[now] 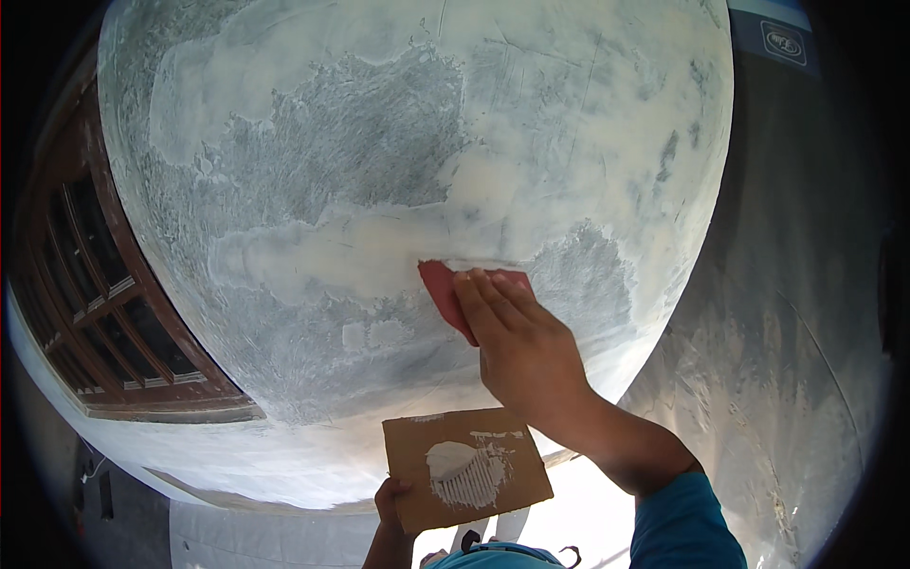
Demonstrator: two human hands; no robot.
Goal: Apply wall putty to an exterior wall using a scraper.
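My right hand is closed on a red putty spreader, its flat edge against the wall. A line of white putty shows along that edge. Lower down, my left hand grips the left edge of a brown board, with the thumb on top and the other fingers mostly hidden beneath. A mound of white putty with ridged marks lies on the board. The wall bears smooth cream-white coated areas beside rough grey patches.
At the left, a brown wooden window frame with dark panes is set in the wall. A grey sheet with pale smears hangs or stretches at the right. Bright light falls on the ground below.
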